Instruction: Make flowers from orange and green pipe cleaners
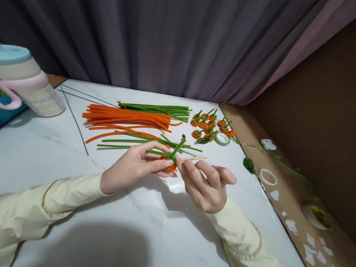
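Observation:
My left hand [136, 161] is closed around a small orange pipe-cleaner pumpkin [171, 168] above the table. Green pipe cleaner [178, 147] covers its top; one end rises with a curled tip, and another runs left over my fingers. From the right, my right hand [206, 184] pinches at the pumpkin's edge with thumb and forefinger, its other fingers bent. What lies between those fingertips is partly hidden. Just behind the right hand shows a thin wooden stick [196, 158]; whether it touches the fingers I cannot tell. Loose green pipe cleaners [125, 141] lie beyond my left hand.
Orange pipe cleaners [128, 118] and green ones [155, 108] lie bundled at the back. Several small pumpkins [202, 124] stand beside a green tape roll [222, 138]. A lidded tumbler [20, 75] is at left. White tape [267, 176] and paper scraps [310, 239] lie right.

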The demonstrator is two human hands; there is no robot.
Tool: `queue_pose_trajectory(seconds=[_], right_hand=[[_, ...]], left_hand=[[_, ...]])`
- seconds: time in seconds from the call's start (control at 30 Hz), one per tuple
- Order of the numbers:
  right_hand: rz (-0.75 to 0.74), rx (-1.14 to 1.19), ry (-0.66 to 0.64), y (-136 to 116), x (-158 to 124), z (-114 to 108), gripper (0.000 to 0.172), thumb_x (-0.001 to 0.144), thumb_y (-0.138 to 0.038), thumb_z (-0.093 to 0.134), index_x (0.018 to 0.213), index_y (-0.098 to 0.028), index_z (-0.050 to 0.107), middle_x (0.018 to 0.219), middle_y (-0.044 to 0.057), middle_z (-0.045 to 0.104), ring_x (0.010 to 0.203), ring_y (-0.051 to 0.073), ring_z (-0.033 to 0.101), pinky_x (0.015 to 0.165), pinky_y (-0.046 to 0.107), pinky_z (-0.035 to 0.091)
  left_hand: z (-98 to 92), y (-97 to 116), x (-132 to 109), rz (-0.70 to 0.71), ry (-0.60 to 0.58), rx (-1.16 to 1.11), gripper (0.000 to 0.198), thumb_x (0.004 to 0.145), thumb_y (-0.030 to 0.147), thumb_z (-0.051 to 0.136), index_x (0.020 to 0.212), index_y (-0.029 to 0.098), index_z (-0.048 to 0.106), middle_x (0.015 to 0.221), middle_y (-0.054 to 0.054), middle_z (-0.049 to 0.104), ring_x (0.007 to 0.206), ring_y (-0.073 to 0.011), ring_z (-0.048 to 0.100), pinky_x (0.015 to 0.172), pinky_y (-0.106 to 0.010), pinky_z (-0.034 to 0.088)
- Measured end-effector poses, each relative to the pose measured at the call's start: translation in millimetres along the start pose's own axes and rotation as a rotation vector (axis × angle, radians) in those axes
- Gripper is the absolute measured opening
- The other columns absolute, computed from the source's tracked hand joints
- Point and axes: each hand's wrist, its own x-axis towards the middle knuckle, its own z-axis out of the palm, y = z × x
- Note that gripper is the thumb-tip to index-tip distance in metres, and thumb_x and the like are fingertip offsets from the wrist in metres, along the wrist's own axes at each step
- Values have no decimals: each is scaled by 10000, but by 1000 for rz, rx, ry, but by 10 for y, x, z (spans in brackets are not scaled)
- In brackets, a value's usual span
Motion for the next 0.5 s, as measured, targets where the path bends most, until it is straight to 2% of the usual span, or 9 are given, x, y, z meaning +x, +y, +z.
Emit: queue_pose_trajectory(seconds=[0.1, 0.2, 0.37, 0.5], right_hand=[[-84, -106, 77, -23, 59, -2, 155, 850, -102, 581, 942, -171, 684, 811, 30, 658, 846, 166, 554, 620, 305, 266], [-91, -109, 78, -46, 114, -20, 147, 846, -72, 561, 872, -129, 694, 790, 50, 650, 850, 175, 541, 605, 304, 259], [-138, -98, 57, -62, 178, -92, 233, 875, -66, 490, 783, -156, 684, 792, 40, 649, 822, 162, 527, 560, 307, 261], [-202, -94, 48, -54, 181, -111, 272, 891, -85, 451, 764, -157, 680, 871, 50, 648, 840, 156, 526, 519, 306, 279]], left_hand=[[18, -6, -21, 29, 20, 14, 234, 748, 260, 689, 900, 128, 569, 794, -40, 711, 702, -181, 701, 669, -269, 606], [43, -23, -45, 89, 45, 21, 202, 750, 233, 687, 881, 117, 586, 810, -35, 708, 707, -154, 695, 669, -233, 603], [78, -67, -64, 182, 100, 9, 161, 749, 189, 681, 867, 115, 600, 775, -22, 705, 723, -138, 687, 662, -203, 601], [85, -96, -69, 212, 106, 0, 140, 761, 170, 669, 877, 118, 612, 772, -14, 706, 732, -128, 685, 669, -189, 599]])
